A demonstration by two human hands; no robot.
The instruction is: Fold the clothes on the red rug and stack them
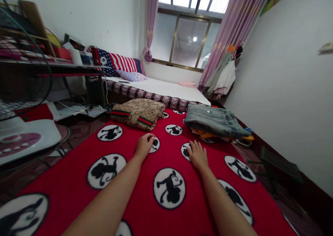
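A red blanket point(145, 173) with white discs and black monkey figures covers the surface before me. My left hand point(144, 146) is over it with fingers loosely curved and nothing visible in them. To the right, my right hand point(198, 155) lies palm down with its fingers spread, holding nothing. Just beyond my left hand sits a folded tan patterned cloth item point(140, 111) with green and red stripes. Past my right hand is a stack of folded clothes with grey-blue denim point(210, 120) on top and orange fabric point(205, 134) below.
A cluttered desk point(78, 65) stands at the left, above a white plastic item point(31, 139). A bed point(161, 87) with pillows lies under the window. Clothes point(225, 76) hang by the curtain. A dark folding stool point(279, 165) is at the right.
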